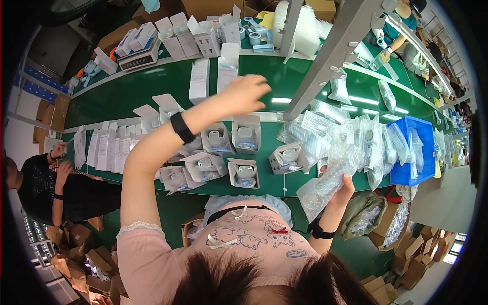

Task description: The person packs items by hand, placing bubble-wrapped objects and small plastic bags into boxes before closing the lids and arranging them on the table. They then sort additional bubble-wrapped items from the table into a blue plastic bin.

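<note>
My left hand [246, 94] is stretched across the green table [282, 189], its fingers apart and nothing in them. Just beyond it stand a closed white box [199, 81] and an open white box [227, 65]. My right hand [339, 192] grips a clear bubble-wrap bag [320, 191] near the table's front edge. What lies inside that bag is hard to make out. Left of it sits an open white box [288, 158] with a white device and clear packaging inside. Several similar open boxes [244, 173] stand below my left forearm.
Bubble-wrapped packs [325, 129] are heaped at the right, beside a blue bin [414, 152]. A grey metal post [325, 66] rises from the table. Folded white boxes [104, 147] stand in a row at the left, near another person [46, 188]. Someone else works at the far right.
</note>
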Tool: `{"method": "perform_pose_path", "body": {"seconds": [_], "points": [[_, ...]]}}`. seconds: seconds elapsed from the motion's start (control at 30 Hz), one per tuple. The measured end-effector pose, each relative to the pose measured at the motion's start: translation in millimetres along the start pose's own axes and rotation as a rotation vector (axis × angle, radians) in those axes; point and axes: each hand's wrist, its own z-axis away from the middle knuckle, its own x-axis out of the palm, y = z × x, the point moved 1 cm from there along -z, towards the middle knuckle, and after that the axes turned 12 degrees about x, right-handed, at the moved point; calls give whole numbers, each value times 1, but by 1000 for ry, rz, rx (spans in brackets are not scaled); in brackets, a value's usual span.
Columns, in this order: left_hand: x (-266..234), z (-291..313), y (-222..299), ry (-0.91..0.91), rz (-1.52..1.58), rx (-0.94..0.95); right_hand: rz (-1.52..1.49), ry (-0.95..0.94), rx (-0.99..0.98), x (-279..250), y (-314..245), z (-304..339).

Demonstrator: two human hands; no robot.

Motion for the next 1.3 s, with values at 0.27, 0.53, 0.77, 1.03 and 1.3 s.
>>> {"method": "perform_pose_path", "body": {"seconds": [0.27, 0.53, 0.77, 1.03, 1.3], "points": [[-14, 46, -116, -178, 97, -562, -17, 47, 31, -12, -2, -7], [9, 24, -229, -284, -139, -873, 8, 97, 43, -2, 0, -43], [110, 24, -264, -188, 157, -1230, -30, 198, 55, -19, 5, -42], [130, 44, -254, 7, 290, -1426, -56, 303, 84, -31, 2, -54], [104, 42, -248, 752, 154, -1206, 69, 278, 55, -16, 0, -63]]}}
